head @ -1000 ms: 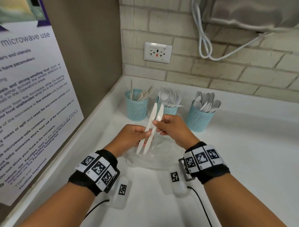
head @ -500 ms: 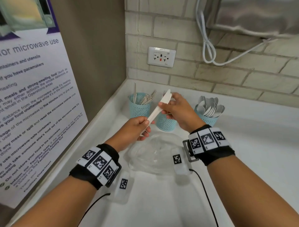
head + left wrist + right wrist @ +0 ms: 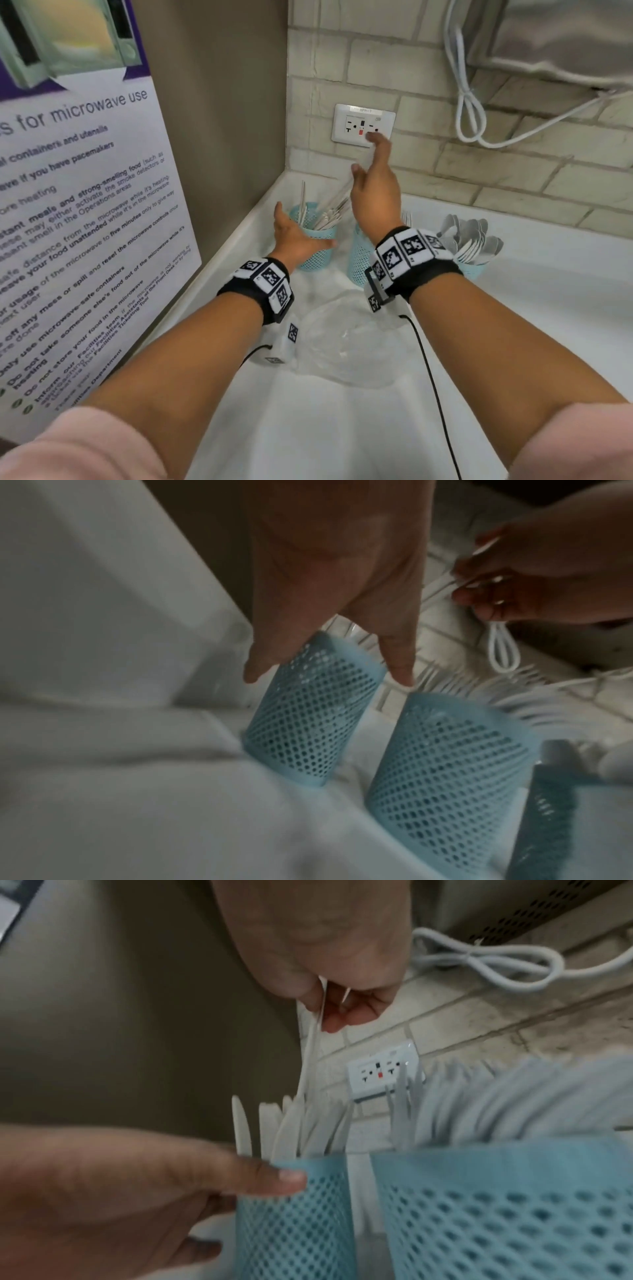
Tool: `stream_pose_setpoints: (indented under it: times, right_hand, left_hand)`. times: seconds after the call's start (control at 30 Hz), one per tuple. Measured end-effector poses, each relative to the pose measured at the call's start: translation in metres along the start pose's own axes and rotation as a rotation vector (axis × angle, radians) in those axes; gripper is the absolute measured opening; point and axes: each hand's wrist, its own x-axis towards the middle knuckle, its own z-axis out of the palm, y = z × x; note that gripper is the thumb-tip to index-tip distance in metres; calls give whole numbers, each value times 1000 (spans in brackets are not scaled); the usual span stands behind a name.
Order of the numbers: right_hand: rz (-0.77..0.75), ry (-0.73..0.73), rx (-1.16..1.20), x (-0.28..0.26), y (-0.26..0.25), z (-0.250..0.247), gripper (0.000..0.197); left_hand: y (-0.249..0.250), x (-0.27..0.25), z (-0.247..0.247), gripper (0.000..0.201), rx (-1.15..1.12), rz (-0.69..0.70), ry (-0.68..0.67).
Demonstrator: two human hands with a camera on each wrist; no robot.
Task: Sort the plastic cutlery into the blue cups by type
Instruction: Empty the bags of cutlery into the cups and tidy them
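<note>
Three blue mesh cups stand in the counter's back corner. The left one, the knife cup, holds several white knives. The middle fork cup is partly hidden behind my right wrist. The spoon cup stands to the right. My right hand is raised above the knife cup and pinches two white knives, whose lower ends reach down among the knives in that cup. My left hand straddles the knife cup's rim with straight spread fingers that touch its side.
A crumpled clear plastic bag lies on the white counter between my forearms. A wall outlet and a looped white cable hang on the brick wall behind the cups. A microwave poster covers the left wall.
My left hand let go of the knives and moved forward to the knife cup. My right hand carried both knives up and back over that cup.
</note>
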Motion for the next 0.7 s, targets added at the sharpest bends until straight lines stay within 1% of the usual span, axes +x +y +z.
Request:
stream_pose_setpoints:
  times: [0.07,0.17,0.23,0.33,0.37,0.4,0.43,0.47,0.53,0.57,0.6,0.63,0.7]
  right_hand:
    - [-23,-122,-126,-5,7,15,37]
    - [-56,-313,-411,-13,16,32,37]
    - [-46,-424,-522,-16,17,41,35]
    - [-16,-484,-571,-13,14,47,30]
    - [-3,-507,-573,-12,13,47,30]
    - [15,-522,-554,-13,13,46,31]
    - [34,-508,-521,-15,13,43,34]
    - [50,-452,-476,-19,12,40,37]
    - [73,-265,-356,-34,9,34,47]
    - [78,-198,-301,-44,7,32,54]
    - [89,-175,-270,-52,4,32,63]
    - [107,-189,-259,-60,2,32,73]
    - [167,-268,-255,-71,-2,35,91]
  left_hand:
    - [-8,12,6,146,-35,-7,-34]
    - [-14,22,14,139,-118,-30,-46]
    - [-17,28,14,124,-109,-12,-5]
    - [-19,31,10,86,-7,88,43]
    - [-19,29,9,80,-9,87,37]
    - [-19,28,7,77,-33,89,37]
    - [-17,24,4,77,-60,85,39]
    - [-18,21,1,77,-80,97,51]
    - [-20,15,-2,78,-90,105,61]
    - [-21,11,-5,76,-109,97,48]
    - [-21,7,-5,70,-118,98,41]
    - [-21,5,-4,58,-144,83,30]
    - [-20,1,-3,28,-104,145,23]
